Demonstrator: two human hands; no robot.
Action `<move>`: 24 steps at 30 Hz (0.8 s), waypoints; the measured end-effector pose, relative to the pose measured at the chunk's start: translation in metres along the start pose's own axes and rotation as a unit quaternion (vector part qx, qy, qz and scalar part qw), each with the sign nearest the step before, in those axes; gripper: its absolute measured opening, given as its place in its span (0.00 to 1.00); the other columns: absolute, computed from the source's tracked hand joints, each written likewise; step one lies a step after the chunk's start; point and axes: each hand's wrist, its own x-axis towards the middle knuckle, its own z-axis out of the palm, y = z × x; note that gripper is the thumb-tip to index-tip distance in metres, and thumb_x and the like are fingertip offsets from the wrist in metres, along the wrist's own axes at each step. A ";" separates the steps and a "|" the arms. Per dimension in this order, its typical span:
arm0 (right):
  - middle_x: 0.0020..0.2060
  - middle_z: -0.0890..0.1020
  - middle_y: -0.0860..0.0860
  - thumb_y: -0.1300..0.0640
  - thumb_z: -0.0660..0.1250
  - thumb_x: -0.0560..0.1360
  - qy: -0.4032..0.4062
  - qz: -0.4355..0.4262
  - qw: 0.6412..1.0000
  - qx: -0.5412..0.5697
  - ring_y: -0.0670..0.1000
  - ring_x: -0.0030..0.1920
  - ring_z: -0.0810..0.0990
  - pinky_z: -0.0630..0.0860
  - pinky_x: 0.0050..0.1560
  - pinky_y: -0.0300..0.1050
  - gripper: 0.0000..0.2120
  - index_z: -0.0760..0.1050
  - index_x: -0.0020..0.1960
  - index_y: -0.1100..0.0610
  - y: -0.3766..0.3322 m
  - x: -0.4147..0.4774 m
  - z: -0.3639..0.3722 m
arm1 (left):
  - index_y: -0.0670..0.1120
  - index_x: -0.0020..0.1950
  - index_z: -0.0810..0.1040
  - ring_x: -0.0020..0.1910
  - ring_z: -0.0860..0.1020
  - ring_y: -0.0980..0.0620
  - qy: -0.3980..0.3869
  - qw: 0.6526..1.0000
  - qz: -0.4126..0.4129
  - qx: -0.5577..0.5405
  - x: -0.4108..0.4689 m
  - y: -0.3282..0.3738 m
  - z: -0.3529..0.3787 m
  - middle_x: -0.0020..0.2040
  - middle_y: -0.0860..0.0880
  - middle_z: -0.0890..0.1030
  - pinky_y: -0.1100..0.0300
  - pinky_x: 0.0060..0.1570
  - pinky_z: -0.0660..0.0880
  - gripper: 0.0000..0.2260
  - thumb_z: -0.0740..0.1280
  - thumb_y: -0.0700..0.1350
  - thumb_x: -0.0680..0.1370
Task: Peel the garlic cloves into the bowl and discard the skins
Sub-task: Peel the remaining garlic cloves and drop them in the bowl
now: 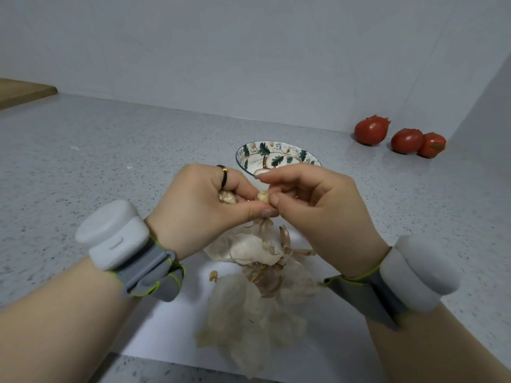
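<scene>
Midway through the peel: one clove shared by two hands

Both hands meet over the desk [110, 161], and between them sits a single clove [263, 196]; the left hand [199, 205] pinches it between thumb and fingers, while the right hand [312, 205] closes thumb and forefinger on its outer end, fingers curled; neither hand is free. Tucked deeper in the left palm is more unpeeled garlic [228, 197], how many pieces I cannot tell.

Just beyond the fingertips stands the patterned bowl [276, 156], with what looks like one pale peeled clove [261, 171] at its near edge; beneath the wrists lies a loose heap of skins [249, 299] on a white sheet [177, 327]. Well off past the right hand sit three tomatoes [372, 131].

By my judgement the clove is small, light and firm, but turns slick once bare; its skin is papery, brittle and apt to tear in scraps rather than one piece. The best hold is likely a steady pinch on the body with the left, the right nipping the skin at the tip or root end and pulling along the length; squeeze too hard and the clove could shoot out, so working close over the bowl seems wise. The skins weigh almost nothing; a breath or a sleeve could scatter them.
</scene>
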 end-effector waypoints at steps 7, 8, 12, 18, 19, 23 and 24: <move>0.30 0.76 0.48 0.73 0.62 0.70 0.026 0.021 0.999 0.014 0.44 0.32 0.75 0.76 0.38 0.31 0.17 0.75 0.42 0.51 0.000 0.001 0.003 | 0.53 0.28 0.78 0.20 0.72 0.66 -0.012 1.000 -0.010 0.005 0.001 0.000 0.000 0.19 0.61 0.75 0.77 0.23 0.64 0.10 0.74 0.40 0.63; 0.30 0.76 0.48 0.73 0.63 0.70 0.035 0.023 0.999 0.013 0.44 0.32 0.75 0.76 0.38 0.32 0.17 0.75 0.41 0.51 0.000 0.000 0.004 | 0.53 0.29 0.78 0.20 0.71 0.66 -0.013 1.000 -0.017 0.001 0.002 -0.001 0.000 0.19 0.60 0.75 0.77 0.23 0.64 0.10 0.73 0.39 0.64; 0.31 0.77 0.46 0.72 0.64 0.70 0.056 0.015 0.998 -0.016 0.44 0.33 0.75 0.76 0.39 0.33 0.18 0.74 0.40 0.48 0.001 -0.001 0.005 | 0.54 0.32 0.78 0.20 0.70 0.63 -0.006 1.000 -0.018 0.011 0.003 -0.004 0.000 0.20 0.59 0.74 0.76 0.23 0.64 0.08 0.74 0.42 0.63; 0.31 0.76 0.49 0.73 0.62 0.70 0.062 0.023 0.998 0.006 0.47 0.33 0.76 0.76 0.38 0.34 0.17 0.74 0.41 0.51 -0.001 0.000 0.005 | 0.51 0.30 0.78 0.20 0.67 0.60 -0.004 0.999 -0.020 -0.027 0.005 -0.004 -0.001 0.19 0.56 0.73 0.73 0.22 0.64 0.07 0.73 0.40 0.64; 0.31 0.76 0.49 0.73 0.62 0.70 0.066 0.025 0.997 0.013 0.47 0.33 0.76 0.76 0.38 0.35 0.16 0.74 0.41 0.51 -0.001 0.000 0.005 | 0.51 0.29 0.79 0.20 0.67 0.59 -0.004 0.998 -0.028 -0.051 0.005 -0.004 -0.001 0.19 0.55 0.72 0.72 0.22 0.64 0.06 0.74 0.41 0.63; 0.31 0.77 0.50 0.73 0.63 0.70 0.074 0.038 0.996 0.029 0.48 0.34 0.77 0.77 0.40 0.36 0.16 0.75 0.41 0.51 -0.001 0.001 0.001 | 0.51 0.30 0.82 0.20 0.69 0.61 -0.008 0.988 -0.046 -0.145 0.006 -0.005 -0.003 0.20 0.54 0.75 0.71 0.23 0.66 0.06 0.77 0.46 0.56; 0.32 0.77 0.51 0.73 0.63 0.70 0.076 0.038 0.996 0.028 0.50 0.34 0.77 0.77 0.41 0.37 0.16 0.75 0.40 0.51 -0.001 0.001 0.000 | 0.52 0.30 0.82 0.21 0.69 0.61 -0.011 0.987 -0.048 -0.155 0.006 -0.006 -0.004 0.21 0.53 0.76 0.71 0.23 0.66 0.07 0.77 0.45 0.56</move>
